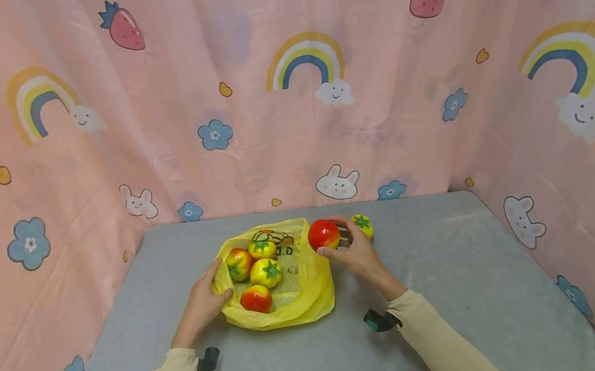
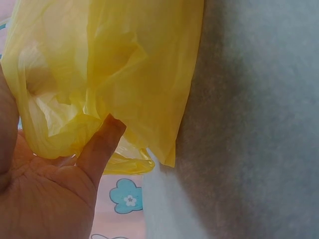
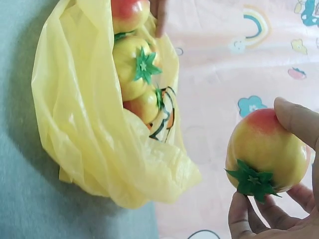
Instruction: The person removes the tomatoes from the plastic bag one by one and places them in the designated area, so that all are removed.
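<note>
A thin yellow plastic bag lies on the table with its mouth spread open. Several red-and-yellow toy tomatoes with green star-shaped leaves sit inside it. My left hand holds the bag's left rim between thumb and fingers; in the left wrist view the thumb lies against the plastic. Just beyond the bag's right rim, my right hand grips another toy tomato between thumb and fingertips. The right wrist view shows this held tomato with its leaf side towards the camera, apart from the bag.
One more yellow tomato rests on the table behind my right hand, partly covered by it. The grey tabletop stretches to both sides of the bag. A pink patterned curtain hangs along the table's back and sides.
</note>
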